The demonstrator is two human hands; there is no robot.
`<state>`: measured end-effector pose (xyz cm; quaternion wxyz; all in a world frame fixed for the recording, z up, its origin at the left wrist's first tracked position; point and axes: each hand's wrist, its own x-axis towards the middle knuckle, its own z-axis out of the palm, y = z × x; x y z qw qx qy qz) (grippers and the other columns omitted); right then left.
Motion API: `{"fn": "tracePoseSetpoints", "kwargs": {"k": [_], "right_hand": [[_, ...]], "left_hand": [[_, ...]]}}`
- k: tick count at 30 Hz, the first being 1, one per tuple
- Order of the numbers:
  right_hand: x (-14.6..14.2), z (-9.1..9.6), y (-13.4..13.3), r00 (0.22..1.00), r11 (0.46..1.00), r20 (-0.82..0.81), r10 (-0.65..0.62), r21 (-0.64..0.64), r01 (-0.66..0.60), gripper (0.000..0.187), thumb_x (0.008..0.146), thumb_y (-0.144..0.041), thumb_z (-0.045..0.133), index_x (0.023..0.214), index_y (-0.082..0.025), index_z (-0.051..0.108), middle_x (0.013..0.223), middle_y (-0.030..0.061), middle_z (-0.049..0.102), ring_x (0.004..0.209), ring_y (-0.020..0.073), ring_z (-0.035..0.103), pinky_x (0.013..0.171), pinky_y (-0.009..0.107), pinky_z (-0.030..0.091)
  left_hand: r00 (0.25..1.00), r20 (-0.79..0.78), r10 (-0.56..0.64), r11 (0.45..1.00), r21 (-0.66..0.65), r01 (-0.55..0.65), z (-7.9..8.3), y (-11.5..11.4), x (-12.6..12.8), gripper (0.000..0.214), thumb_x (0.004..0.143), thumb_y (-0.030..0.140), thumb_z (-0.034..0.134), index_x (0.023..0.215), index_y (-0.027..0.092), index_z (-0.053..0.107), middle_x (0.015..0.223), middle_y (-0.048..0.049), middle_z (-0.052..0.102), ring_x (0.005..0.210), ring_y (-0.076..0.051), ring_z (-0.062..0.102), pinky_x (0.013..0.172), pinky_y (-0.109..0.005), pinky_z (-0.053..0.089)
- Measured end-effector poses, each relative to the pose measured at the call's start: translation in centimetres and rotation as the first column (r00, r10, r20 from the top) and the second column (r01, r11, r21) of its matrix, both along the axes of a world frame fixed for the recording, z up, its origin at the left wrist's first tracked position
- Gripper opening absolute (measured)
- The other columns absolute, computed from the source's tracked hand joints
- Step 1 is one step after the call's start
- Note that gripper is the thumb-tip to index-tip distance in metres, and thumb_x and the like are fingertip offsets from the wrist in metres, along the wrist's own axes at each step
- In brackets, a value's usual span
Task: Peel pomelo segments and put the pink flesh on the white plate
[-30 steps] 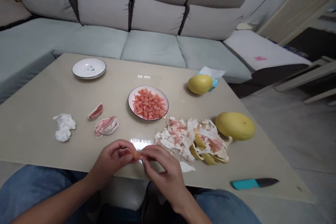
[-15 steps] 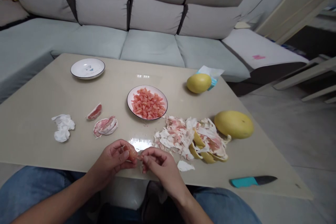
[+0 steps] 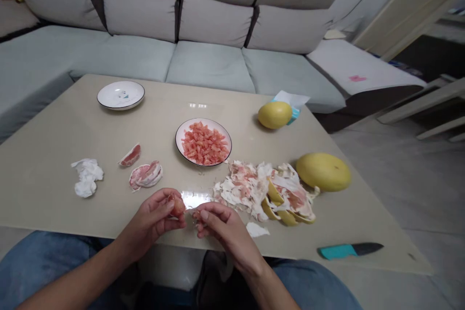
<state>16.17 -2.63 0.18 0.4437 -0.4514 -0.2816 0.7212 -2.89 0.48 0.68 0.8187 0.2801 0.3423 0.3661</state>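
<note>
Near the table's front edge, my left hand (image 3: 160, 215) is closed round a piece of pink pomelo flesh (image 3: 178, 206). Just to its right, my right hand (image 3: 220, 225) pinches a small pinkish scrap (image 3: 198, 216), too small to tell whether it is membrane or pulp. A short gap separates the two hands. Beyond them stands a plate (image 3: 179, 147) heaped with loose pink pomelo pulp (image 3: 204, 144). To the left lie a pomelo segment (image 3: 131, 155) and a larger chunk of segments (image 3: 146, 175) with pale membrane on it.
Right of my hands spreads a pile of peel and membrane (image 3: 250, 189). Two whole pomelos (image 3: 323, 172) sit at the right, one by a tissue pack (image 3: 295, 101). A teal-handled knife (image 3: 350, 250), crumpled tissue (image 3: 87, 177) and second plate (image 3: 121, 95) also lie on the table.
My left hand has shifted slightly left and up with the flesh. The gap between the hands has widened, and a scrap now shows in my right fingers.
</note>
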Motion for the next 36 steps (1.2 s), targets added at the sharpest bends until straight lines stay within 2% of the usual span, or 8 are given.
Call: {"fn": "tracePoseSetpoints", "kwargs": {"k": [9, 13, 15, 18, 24, 26, 31, 36], "right_hand": [[0.3, -0.3, 0.2, 1.0, 1.0, 0.001, -0.01, 0.006, 0.01, 0.029, 0.075, -0.042, 0.075, 0.084, -0.014, 0.073, 0.082, 0.0037, 0.068, 0.064, 0.0097, 0.06, 0.061, 0.022, 0.053], [0.8, -0.5, 0.8, 0.982, 0.996, 0.18, -0.052, 0.078, 0.039, 0.032, 0.075, -0.044, 0.073, 0.088, -0.016, 0.072, 0.081, 0.0043, 0.069, 0.067, 0.0131, 0.063, 0.065, 0.026, 0.054], [1.4, -0.2, 2.0, 0.914, 0.977, 0.382, -0.141, 0.204, 0.065, 0.031, 0.076, -0.044, 0.072, 0.09, -0.016, 0.072, 0.077, 0.0042, 0.07, 0.067, 0.0154, 0.064, 0.067, 0.029, 0.053], [2.6, 0.6, 5.2, 0.718, 0.902, 0.62, -0.316, 0.431, 0.025, 0.028, 0.081, -0.041, 0.066, 0.095, -0.017, 0.072, 0.089, 0.0078, 0.072, 0.077, 0.0201, 0.067, 0.072, 0.032, 0.054], [3.6, 2.5, 9.7, 0.437, 0.722, 0.732, -0.523, 0.653, -0.229, 0.034, 0.086, -0.024, 0.057, 0.119, -0.02, 0.064, 0.124, 0.011, 0.063, 0.115, 0.0259, 0.058, 0.102, 0.045, 0.042], [3.2, 2.7, 8.5, 0.451, 0.7, 0.73, -0.513, 0.66, -0.272, 0.031, 0.086, -0.022, 0.057, 0.117, -0.021, 0.064, 0.122, 0.0098, 0.064, 0.114, 0.0247, 0.058, 0.101, 0.044, 0.043], [0.9, 2.1, 2.8, 0.648, 0.782, 0.733, -0.209, 0.523, -0.339, 0.025, 0.084, -0.022, 0.066, 0.109, -0.023, 0.067, 0.103, 0.0061, 0.069, 0.088, 0.0187, 0.066, 0.081, 0.032, 0.054], [-0.6, 0.9, 1.0, 0.714, 0.746, 0.669, -0.208, 0.58, -0.326, 0.023, 0.081, -0.016, 0.069, 0.103, -0.024, 0.069, 0.093, 0.0043, 0.07, 0.084, 0.0175, 0.065, 0.078, 0.029, 0.052]], "left_hand": [[0.991, 0.13, 0.036, 0.991, -0.134, -0.018, -0.7, 0.6, -0.4, 0.008, 0.091, 0.015, 0.055, 0.094, 0.014, 0.063, 0.079, -0.0018, 0.06, 0.071, -0.011, 0.064, 0.069, -0.023, 0.057], [0.98, 0.189, 0.055, 0.969, -0.249, -0.006, -1.0, 0.8, -0.7, 0.01, 0.089, 0.015, 0.059, 0.097, 0.015, 0.064, 0.082, -0.0024, 0.064, 0.072, -0.011, 0.067, 0.072, -0.024, 0.059], [0.974, 0.221, 0.057, 0.959, -0.283, 0.008, -1.2, 1.0, -0.9, 0.009, 0.088, 0.015, 0.06, 0.096, 0.014, 0.065, 0.082, -0.0023, 0.064, 0.072, -0.011, 0.068, 0.072, -0.023, 0.059], [0.964, 0.26, 0.052, 0.952, -0.303, 0.031, -1.4, 1.2, -1.0, 0.008, 0.088, 0.016, 0.06, 0.093, 0.013, 0.066, 0.079, -0.0017, 0.064, 0.069, -0.01, 0.067, 0.07, -0.02, 0.058], [0.971, 0.234, 0.051, 0.957, -0.288, 0.019, -1.6, 1.3, -1.2, 0.007, 0.087, 0.018, 0.062, 0.092, 0.015, 0.066, 0.078, -0.0007, 0.063, 0.069, -0.01, 0.066, 0.07, -0.022, 0.058], [0.979, 0.2, 0.046, 0.962, -0.273, 0.011, -1.5, 1.2, -1.2, 0.008, 0.087, 0.02, 0.062, 0.093, 0.016, 0.066, 0.079, -0.0007, 0.062, 0.07, -0.011, 0.066, 0.069, -0.023, 0.057], [0.989, 0.146, 0.009, 0.971, -0.238, 0.026, -1.2, 0.7, -0.7, 0.012, 0.087, 0.025, 0.063, 0.094, 0.015, 0.065, 0.078, -0.0006, 0.058, 0.072, -0.011, 0.064, 0.068, -0.023, 0.055], [0.985, 0.171, -0.032, 0.968, -0.238, 0.073, -1.7, 0.1, 0.2, 0.014, 0.088, 0.026, 0.063, 0.095, 0.014, 0.065, 0.079, -0.0012, 0.058, 0.068, -0.008, 0.059, 0.07, -0.021, 0.053]]}}
